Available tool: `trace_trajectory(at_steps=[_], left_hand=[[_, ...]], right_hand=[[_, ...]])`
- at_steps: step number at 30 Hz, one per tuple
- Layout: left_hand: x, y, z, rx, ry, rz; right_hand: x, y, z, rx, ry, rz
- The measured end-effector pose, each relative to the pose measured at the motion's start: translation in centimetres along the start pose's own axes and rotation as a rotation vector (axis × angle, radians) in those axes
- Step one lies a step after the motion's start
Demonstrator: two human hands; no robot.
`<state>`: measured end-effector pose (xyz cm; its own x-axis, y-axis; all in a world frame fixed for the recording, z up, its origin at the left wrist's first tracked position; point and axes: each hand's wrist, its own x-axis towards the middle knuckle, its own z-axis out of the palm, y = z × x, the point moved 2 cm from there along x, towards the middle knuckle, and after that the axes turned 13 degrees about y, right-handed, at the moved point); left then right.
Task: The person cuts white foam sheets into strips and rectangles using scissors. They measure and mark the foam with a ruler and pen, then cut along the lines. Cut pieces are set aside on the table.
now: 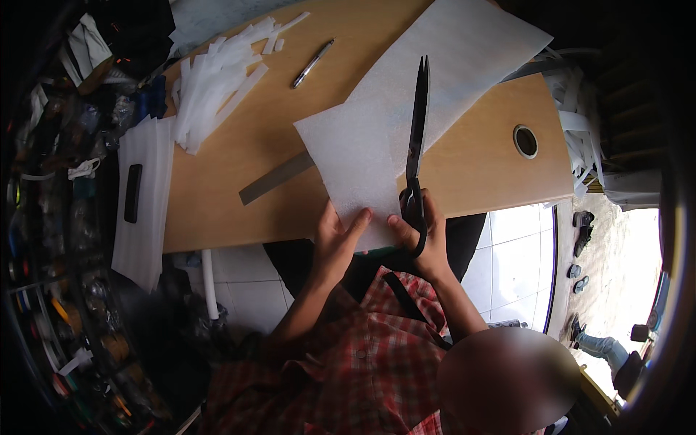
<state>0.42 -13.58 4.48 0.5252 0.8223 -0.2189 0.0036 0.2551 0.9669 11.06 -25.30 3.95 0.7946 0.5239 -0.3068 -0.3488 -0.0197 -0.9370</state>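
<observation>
Near the table's front edge, my left hand (pixel 338 239) grips the lower part of a white foam sheet (pixel 353 156), thumb on top. My right hand (pixel 428 239) is closed round the handles of large black scissors (pixel 417 123) and its thumb presses the same sheet's right side. The scissor blades point away from me and look closed, lying along the sheet's right edge. Beyond, a larger white foam sheet (pixel 471 54) lies on the table, partly covered by the held one. A flat metal ruler (pixel 274 180) sticks out from under the held sheet's left side.
A pen (pixel 313 64) lies on the wooden table (pixel 217 210). Cut white strips (pixel 210 94) are heaped at far left. A white foam stack (pixel 148 217) overhangs the left edge, a dark flat object (pixel 133 193) on it. A round cable hole (pixel 525 141) is at right.
</observation>
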Motion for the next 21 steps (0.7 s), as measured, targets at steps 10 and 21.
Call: trace_trajectory(at_steps=[10, 21], left_hand=[[5.0, 2.8, 0.9, -0.002, 0.420, 0.045], [6.7, 0.5, 0.8, 0.052, 0.169, 0.115]], right_hand=[[-2.6, 3.1, -3.8, -0.270, -0.258, -0.167], [-3.8, 3.5, -3.7, -0.375, -0.191, -0.252]])
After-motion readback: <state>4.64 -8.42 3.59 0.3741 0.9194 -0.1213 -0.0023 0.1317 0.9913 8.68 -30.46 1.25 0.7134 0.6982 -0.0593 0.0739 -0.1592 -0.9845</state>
